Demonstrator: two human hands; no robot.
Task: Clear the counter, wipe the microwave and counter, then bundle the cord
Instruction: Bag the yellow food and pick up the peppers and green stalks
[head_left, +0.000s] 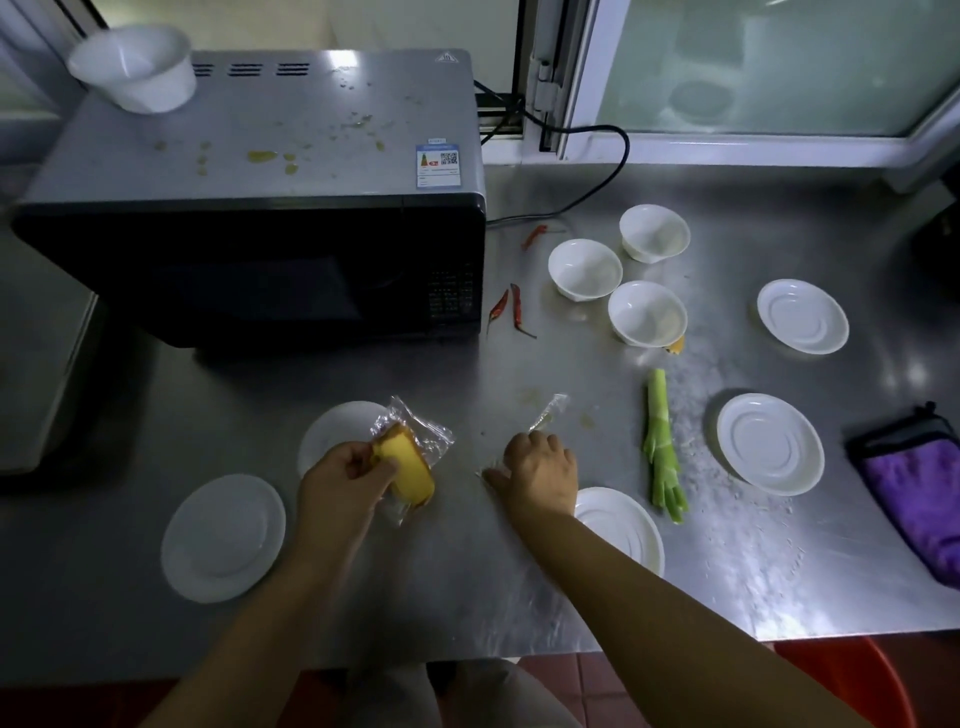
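Both hands work low over the steel counter (467, 582), in front of the microwave (249, 260).

Left hand (340, 486) has its fingers (382, 465) clenched around a yellow cake (408, 467) in a clear wrapper (423, 434), held above a white plate (337, 431). Right hand (540, 475) lies palm down on the counter, fingers curled on a scrap of clear plastic (548, 410); whether they grip it I cannot tell. Other plates, three white bowls (584, 267), red chilies (511, 309) and a green stalk (662, 452) are spread to the right, and a purple cloth (919, 493) lies at the right edge. On the microwave top are yellow stains (262, 156) and a white cup (135, 67). Its black cord (597, 171) runs loose behind the bowls to the window.
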